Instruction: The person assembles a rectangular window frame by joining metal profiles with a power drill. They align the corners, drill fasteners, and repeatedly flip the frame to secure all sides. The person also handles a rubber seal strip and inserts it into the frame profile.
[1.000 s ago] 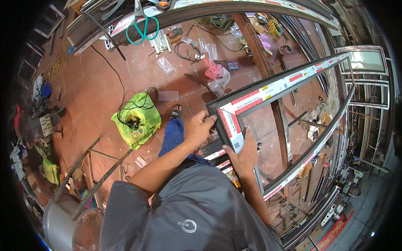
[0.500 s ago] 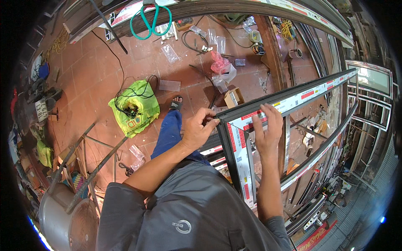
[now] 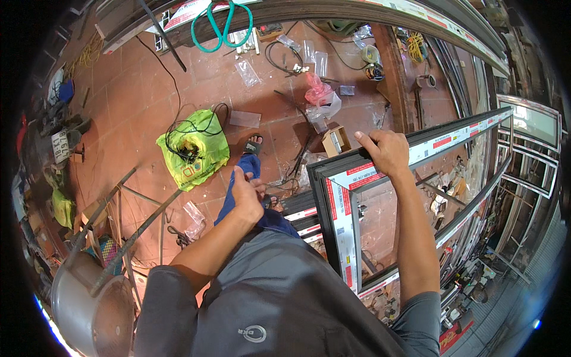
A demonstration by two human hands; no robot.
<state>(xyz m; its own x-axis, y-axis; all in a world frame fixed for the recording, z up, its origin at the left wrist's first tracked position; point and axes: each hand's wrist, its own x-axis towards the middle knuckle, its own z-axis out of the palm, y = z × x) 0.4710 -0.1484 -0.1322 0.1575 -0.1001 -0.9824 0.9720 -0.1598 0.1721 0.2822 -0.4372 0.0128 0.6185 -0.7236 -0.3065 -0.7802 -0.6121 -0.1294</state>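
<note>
A dark metal window or door frame (image 3: 344, 205), its face covered with white and red protective film, stretches from in front of me toward the far right. My right hand (image 3: 385, 153) is closed over its upper bar, a little right of the near corner, with the thumb lying along the dark edge. Left of the frame, my left hand (image 3: 247, 193) hovers over my blue trouser leg (image 3: 229, 205), touching no part of the frame. Its fingers are curled in; whatever they may hold is hidden.
A yellow-green plastic bag (image 3: 193, 154) with a black cable lies on the tiled floor, beyond a metal-legged stand (image 3: 122, 238). A small cardboard box (image 3: 336, 141) and a pink bag (image 3: 319, 89) lie past the frame. Long profiles (image 3: 309, 13) cross the far side, with green-handled scissors (image 3: 221, 35) there.
My left hand has left the frame's corner and moved left, toward my leg. My right hand has gone from hovering over the near corner to gripping the upper bar.
</note>
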